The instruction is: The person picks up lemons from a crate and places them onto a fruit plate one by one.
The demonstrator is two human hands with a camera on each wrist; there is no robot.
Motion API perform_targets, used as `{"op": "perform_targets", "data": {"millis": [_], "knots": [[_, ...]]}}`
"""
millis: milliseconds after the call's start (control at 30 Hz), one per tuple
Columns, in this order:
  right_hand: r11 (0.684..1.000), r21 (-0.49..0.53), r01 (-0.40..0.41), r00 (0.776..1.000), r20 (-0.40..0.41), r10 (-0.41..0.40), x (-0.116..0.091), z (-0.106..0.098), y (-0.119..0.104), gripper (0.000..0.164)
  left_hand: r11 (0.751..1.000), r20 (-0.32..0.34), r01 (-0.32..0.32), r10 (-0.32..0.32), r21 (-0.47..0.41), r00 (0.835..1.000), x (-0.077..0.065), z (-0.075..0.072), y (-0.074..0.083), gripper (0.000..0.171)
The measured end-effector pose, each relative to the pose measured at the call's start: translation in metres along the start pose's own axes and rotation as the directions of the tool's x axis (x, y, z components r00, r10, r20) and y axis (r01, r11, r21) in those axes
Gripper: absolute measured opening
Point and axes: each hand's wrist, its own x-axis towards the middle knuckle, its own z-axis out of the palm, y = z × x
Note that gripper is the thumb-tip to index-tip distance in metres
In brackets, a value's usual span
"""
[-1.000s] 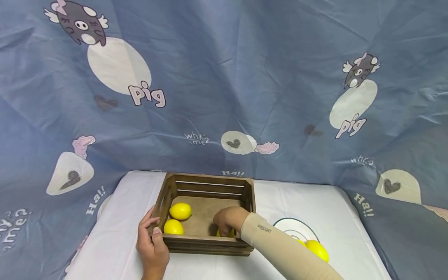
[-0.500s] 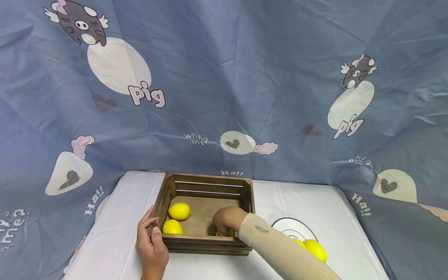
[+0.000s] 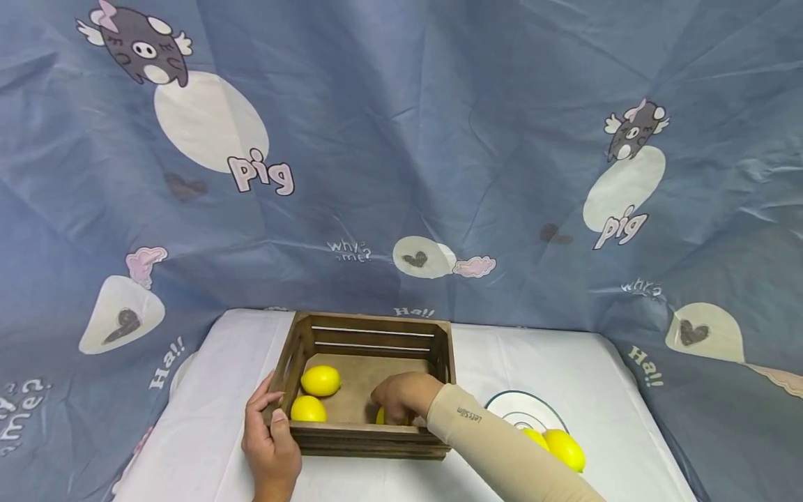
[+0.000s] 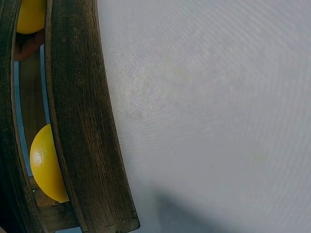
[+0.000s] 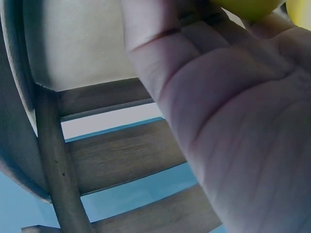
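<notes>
A brown slatted wooden crate stands on the white-covered table. My left hand grips its left end, with the thumb at the front corner and the fingers along the side. Two yellow lemons lie in the crate's left part, one lemon behind the other lemon. My right hand reaches down inside, near the front wall, its fingers curled over a third lemon. That lemon is mostly hidden by the hand and the front wall. In the right wrist view, yellow fruit shows at the fingers.
To the right of the crate lies a white plate with a dark rim, partly hidden by my right sleeve. Two more lemons, a front lemon and a partly covered lemon, are at the plate. A blue printed cloth hangs behind the table.
My right hand has shifted slightly left inside the crate, and the lemon under it shows a little farther left. My left hand keeps its grip on the crate.
</notes>
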Motion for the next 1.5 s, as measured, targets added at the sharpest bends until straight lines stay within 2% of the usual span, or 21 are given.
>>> {"op": "perform_targets", "data": {"millis": [167, 367, 600, 800, 967, 1300, 1500], "knots": [[0.999, 0.036, 0.007, 1.000, -0.015, -0.006, 0.0007, 0.0009, 0.0030, 0.032, 1.000, 0.014, -0.003, 0.003, -0.004, 1.000, -0.0006, 0.0010, -0.0007, 0.023], [0.999, 0.047, 0.017, 0.999, -0.043, -0.015, 0.0003, 0.0026, 0.0031, 0.027, 0.999, 0.021, -0.026, 0.026, -0.022, 0.999, 0.0009, 0.0020, -0.0017, 0.023], [1.000, 0.002, 0.024, 0.997, -0.078, -0.023, 0.0012, 0.0007, 0.0029, 0.030, 0.999, 0.016, -0.031, 0.031, -0.022, 0.999, 0.0027, 0.0026, -0.0025, 0.023], [1.000, 0.018, 0.010, 0.995, -0.095, -0.008, -0.0001, 0.0008, 0.0031, 0.028, 0.999, 0.030, -0.032, 0.032, -0.010, 0.999, 0.0024, 0.0023, -0.0021, 0.023], [0.999, 0.015, 0.031, 0.993, -0.118, -0.029, 0.0005, -0.0001, 0.0031, 0.029, 0.999, 0.018, -0.041, 0.042, -0.019, 0.999, 0.0027, 0.0027, -0.0008, 0.023], [0.999, 0.027, 0.038, 0.991, -0.132, -0.034, -0.0005, -0.0025, 0.0030, 0.033, 0.999, 0.005, -0.037, 0.038, -0.032, 0.999, 0.0011, 0.0031, -0.0010, 0.024], [0.999, 0.022, 0.049, 0.990, -0.132, -0.045, 0.0001, -0.0038, 0.0021, 0.033, 1.000, -0.009, -0.004, 0.004, 0.011, 1.000, -0.0009, 0.0011, -0.0004, 0.025]]}}
